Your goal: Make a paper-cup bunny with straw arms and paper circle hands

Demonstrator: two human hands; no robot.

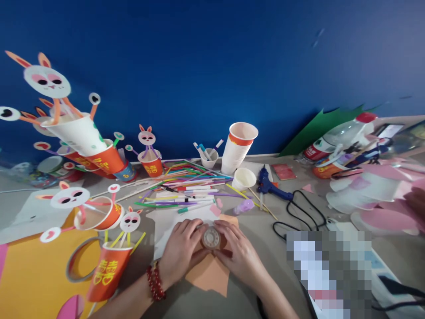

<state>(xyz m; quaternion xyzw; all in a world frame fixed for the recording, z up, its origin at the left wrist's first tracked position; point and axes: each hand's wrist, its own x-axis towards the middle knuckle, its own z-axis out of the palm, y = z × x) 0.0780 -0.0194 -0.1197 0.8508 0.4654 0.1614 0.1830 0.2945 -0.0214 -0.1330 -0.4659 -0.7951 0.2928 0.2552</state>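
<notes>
Both hands meet over a piece of orange paper [212,277] at the front middle of the table. My left hand [184,243] and my right hand [237,243] curl around a small round translucent piece with a ringed top [211,238], one from each side. Its exact kind I cannot make out. White paper [163,232] lies under and beside the left hand. Just beyond the fingers are small pink paper cutouts [216,207] and a purple-capped small item [244,206].
Rabbit-faced paper cups stand at left, including a red one [109,270] near a tape roll [71,261]. Colored pipe cleaners and markers [195,188] lie behind the hands. A stack of cups [237,150], a blue glue gun [272,188] and its cord are to the right. A person's hand [416,201] shows far right.
</notes>
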